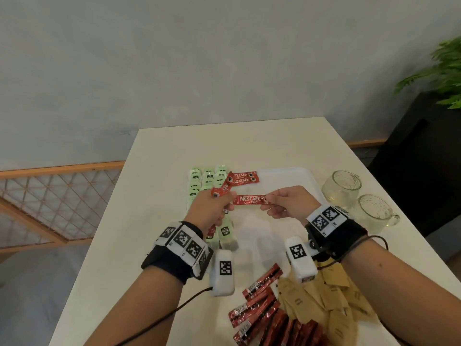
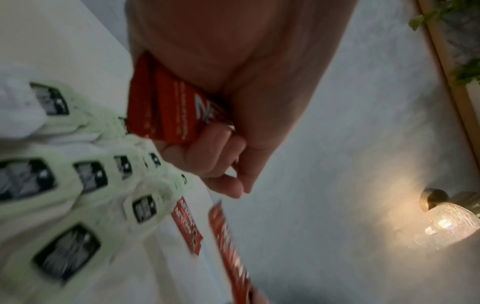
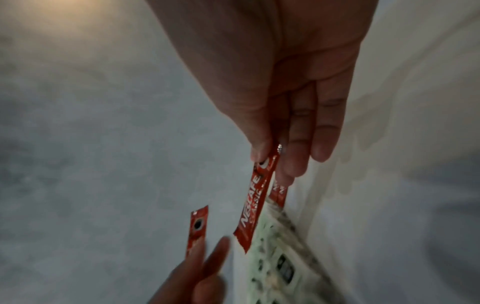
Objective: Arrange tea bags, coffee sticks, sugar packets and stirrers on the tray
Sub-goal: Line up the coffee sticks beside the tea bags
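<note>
A white tray (image 1: 287, 176) lies on the white table, with rows of pale green tea bags (image 1: 207, 178) (image 2: 91, 176) along its left side. Two red coffee sticks (image 1: 245, 178) (image 2: 188, 224) lie side by side at its far middle. My left hand (image 1: 224, 208) (image 2: 221, 154) grips a small bunch of red coffee sticks (image 1: 222, 189) (image 2: 166, 107) above the tea bags. My right hand (image 1: 268, 201) (image 3: 272, 156) pinches the right end of one coffee stick (image 1: 249, 199) (image 3: 253, 203), held level above the tray. That stick's left end is close to the left hand's fingers.
A loose pile of red coffee sticks (image 1: 259, 310) and a heap of brown sugar packets (image 1: 324, 300) lie at the table's near edge. Two glass mugs (image 1: 341, 186) (image 1: 374, 213) stand right of the tray. A dark cabinet with a plant (image 1: 444, 71) is at the far right.
</note>
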Demonstrator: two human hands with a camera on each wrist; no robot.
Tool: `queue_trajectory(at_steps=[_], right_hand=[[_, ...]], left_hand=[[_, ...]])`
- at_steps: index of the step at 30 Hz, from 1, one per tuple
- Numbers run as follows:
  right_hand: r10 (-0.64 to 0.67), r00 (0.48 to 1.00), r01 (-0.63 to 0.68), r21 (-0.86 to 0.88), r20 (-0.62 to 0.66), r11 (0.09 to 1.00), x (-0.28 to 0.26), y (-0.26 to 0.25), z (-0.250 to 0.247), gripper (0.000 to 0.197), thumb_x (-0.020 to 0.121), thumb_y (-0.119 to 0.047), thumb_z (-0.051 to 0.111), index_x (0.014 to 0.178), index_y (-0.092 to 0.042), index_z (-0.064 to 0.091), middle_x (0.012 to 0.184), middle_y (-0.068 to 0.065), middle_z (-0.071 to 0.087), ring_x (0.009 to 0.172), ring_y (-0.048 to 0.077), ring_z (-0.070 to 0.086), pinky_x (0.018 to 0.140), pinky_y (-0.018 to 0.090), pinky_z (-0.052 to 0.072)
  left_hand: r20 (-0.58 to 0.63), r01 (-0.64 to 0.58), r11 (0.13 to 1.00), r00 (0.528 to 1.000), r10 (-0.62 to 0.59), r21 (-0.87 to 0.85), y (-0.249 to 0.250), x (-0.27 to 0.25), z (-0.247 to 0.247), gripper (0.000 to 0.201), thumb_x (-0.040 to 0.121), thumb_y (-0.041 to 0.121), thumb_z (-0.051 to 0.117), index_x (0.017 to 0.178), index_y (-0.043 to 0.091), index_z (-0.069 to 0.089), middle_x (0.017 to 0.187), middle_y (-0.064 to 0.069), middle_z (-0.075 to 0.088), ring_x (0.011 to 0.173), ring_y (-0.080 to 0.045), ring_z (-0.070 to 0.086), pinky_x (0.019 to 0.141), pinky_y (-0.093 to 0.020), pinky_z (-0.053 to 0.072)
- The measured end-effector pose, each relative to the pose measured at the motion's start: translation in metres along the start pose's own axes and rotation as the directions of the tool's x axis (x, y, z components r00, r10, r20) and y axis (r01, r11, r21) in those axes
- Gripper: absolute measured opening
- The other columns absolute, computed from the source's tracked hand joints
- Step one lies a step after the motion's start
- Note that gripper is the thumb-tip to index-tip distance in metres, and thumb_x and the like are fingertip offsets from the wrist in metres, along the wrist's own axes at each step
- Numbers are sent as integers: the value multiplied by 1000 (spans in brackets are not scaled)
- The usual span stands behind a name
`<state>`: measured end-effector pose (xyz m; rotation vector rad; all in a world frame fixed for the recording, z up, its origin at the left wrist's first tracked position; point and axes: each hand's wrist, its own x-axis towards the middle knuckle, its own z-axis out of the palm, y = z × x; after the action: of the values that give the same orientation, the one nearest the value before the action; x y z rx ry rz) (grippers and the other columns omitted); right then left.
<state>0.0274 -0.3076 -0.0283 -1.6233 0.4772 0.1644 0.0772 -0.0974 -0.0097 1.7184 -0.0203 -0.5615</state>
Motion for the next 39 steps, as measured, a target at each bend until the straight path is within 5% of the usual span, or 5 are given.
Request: queue_trajectory(at_steps=[6, 12, 21, 27, 39], right_hand=[[102, 974, -151, -244, -200, 958, 55, 6, -11, 14, 89, -16, 67, 99, -6, 68, 73, 6, 63, 60, 15, 59, 59, 25, 57], [98, 958, -199, -380, -270, 903, 98, 8, 1, 18, 82, -24, 75, 71, -20, 63, 69, 3, 61, 72, 23, 59, 83, 39, 57], [3, 950, -154, -458, -312, 876, 128, 6, 17, 32, 75, -31, 81, 75, -25, 50, 86, 1, 61, 78, 21, 59, 73, 31, 50], [-26, 948, -139, -484, -318, 864, 134, 7, 20, 30, 79, -30, 78, 74, -24, 49, 75, -3, 57, 63, 14, 54, 62, 27, 46], [-68, 943, -99, -468, -327, 878, 117, 0, 21, 31, 84, -45, 69, 91, -19, 55, 85, 1, 62, 71, 16, 57, 66, 30, 47]], left_hand=[[-117, -26, 995, 993, 15, -97, 11, 21, -35, 19, 93, 26, 65, 97, 7, 65, 67, -1, 57, 44, -8, 35, 37, -19, 29], [-97, -12, 994, 995, 2, -106, 11, 33, -41, 11, 93, 21, 64, 88, 11, 60, 64, -1, 54, 45, -10, 33, 37, -20, 27], [-112, -11, 989, 994, -6, -146, 6, 43, -44, 10, 93, 20, 63, 95, 10, 63, 65, -1, 56, 46, -11, 32, 40, -21, 25], [-121, 1, 987, 992, -20, -158, 1, 46, -48, 10, 93, 19, 63, 93, 10, 61, 64, -1, 57, 47, -13, 32, 41, -21, 25], [1, 56, 993, 998, -56, -103, 0, 34, -40, 12, 94, 17, 61, 101, 9, 68, 81, -7, 74, 47, -9, 36, 40, -20, 29]])
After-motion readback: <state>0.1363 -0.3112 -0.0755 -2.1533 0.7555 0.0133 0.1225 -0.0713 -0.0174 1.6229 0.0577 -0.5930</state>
